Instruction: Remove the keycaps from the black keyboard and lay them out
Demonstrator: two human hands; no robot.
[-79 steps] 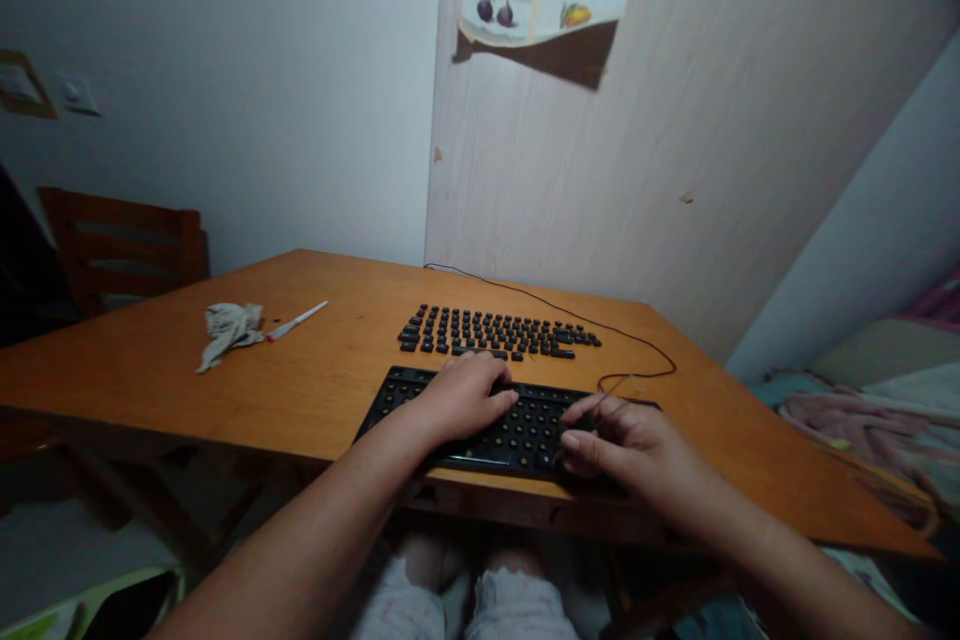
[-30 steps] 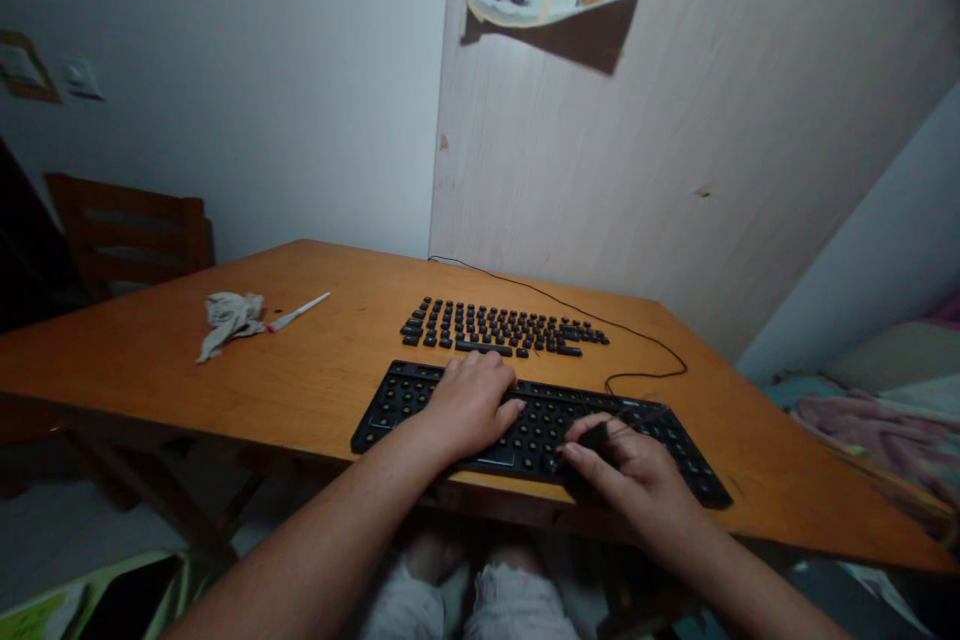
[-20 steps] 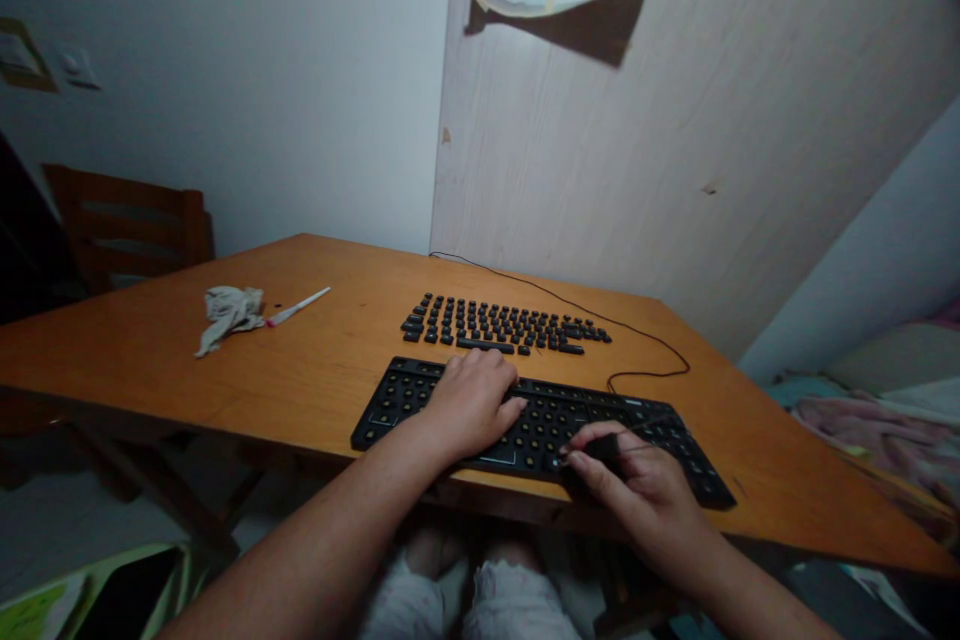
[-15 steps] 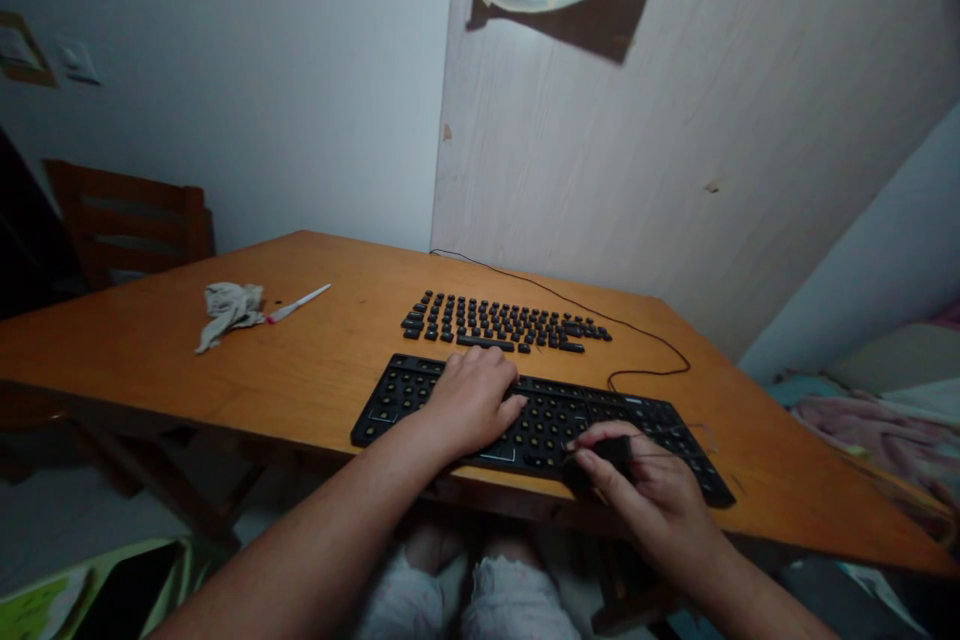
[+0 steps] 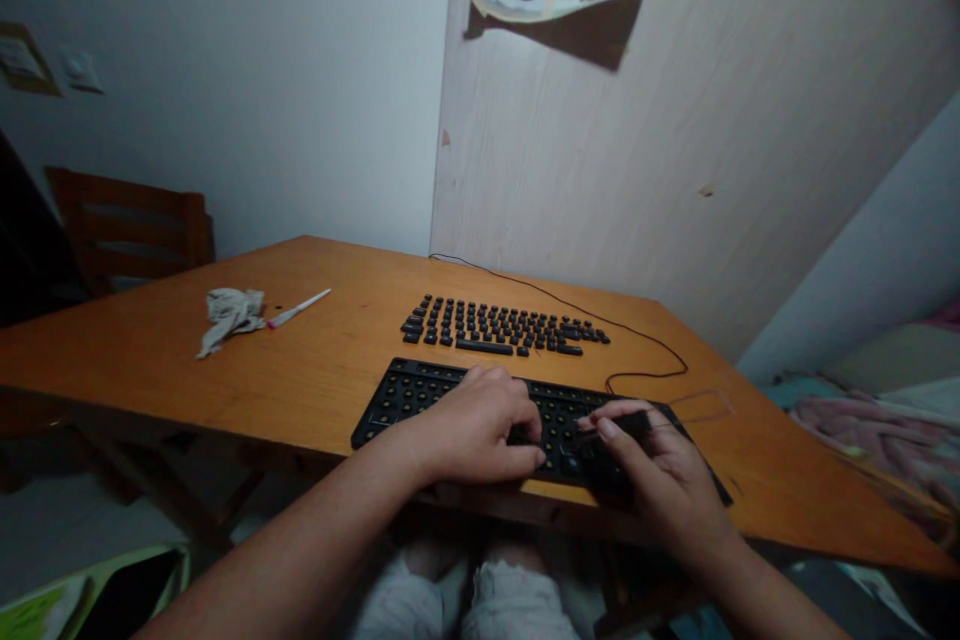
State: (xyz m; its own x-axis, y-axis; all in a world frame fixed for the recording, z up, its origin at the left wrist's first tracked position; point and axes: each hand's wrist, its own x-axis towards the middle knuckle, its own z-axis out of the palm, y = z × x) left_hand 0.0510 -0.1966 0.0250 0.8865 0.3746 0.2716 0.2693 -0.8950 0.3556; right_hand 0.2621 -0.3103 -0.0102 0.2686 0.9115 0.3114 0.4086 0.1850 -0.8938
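Note:
A black keyboard [image 5: 420, 388] with its keycaps off lies along the near edge of the wooden table, small yellowish key stems showing in rows. My left hand [image 5: 487, 425] rests over its middle, holding nothing, with fingers bent down toward the board and the thumb apart. Over the right part of the board, my right hand [image 5: 660, 460] pinches a small black object [image 5: 634, 425]. Its exact kind is unclear, and a thin loop trails to its right. Behind the keyboard, the loose black keycaps [image 5: 510, 325] lie in rows, among them a long space bar [image 5: 484, 347].
A black cable [image 5: 660, 375] curves from the keyboard to the wall. On the left of the table [image 5: 360, 295] lie a crumpled pale cloth [image 5: 232, 315] and a white brush-like stick [image 5: 300, 308] with a pink end. A wooden chair [image 5: 135, 225] stands behind.
My left hand has shifted slightly right and toward me along the keyboard, its thumb now farther right. My right hand, still with the black object, has moved slightly up and right.

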